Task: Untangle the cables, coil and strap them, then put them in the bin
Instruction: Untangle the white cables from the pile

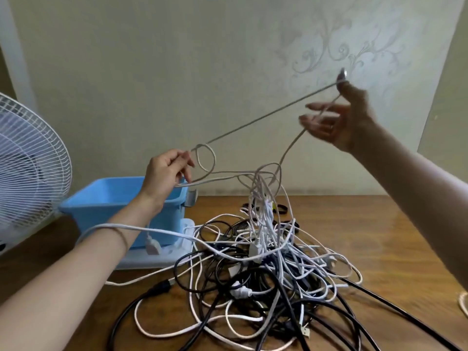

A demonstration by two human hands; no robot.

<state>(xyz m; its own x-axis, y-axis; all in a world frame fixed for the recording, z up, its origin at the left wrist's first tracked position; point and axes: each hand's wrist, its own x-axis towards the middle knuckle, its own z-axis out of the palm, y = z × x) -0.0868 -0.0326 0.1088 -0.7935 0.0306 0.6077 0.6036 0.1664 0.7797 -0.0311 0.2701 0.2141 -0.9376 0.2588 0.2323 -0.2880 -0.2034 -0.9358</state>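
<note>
Pinching the white cable (253, 122) between curled fingers, the left hand (168, 171) holds up a small loop so it cannot slip back down. The right hand (336, 120) is spread wide with straight fingers, and the cable only hangs over its thumb. The cable is pulled tight between both hands, I think to lift it out and show its knots. Its far part drops into the big messy pile (266, 249) on the wooden table (379, 236). The blue bin (106, 196) sits just behind the left hand, close by for later.
</note>
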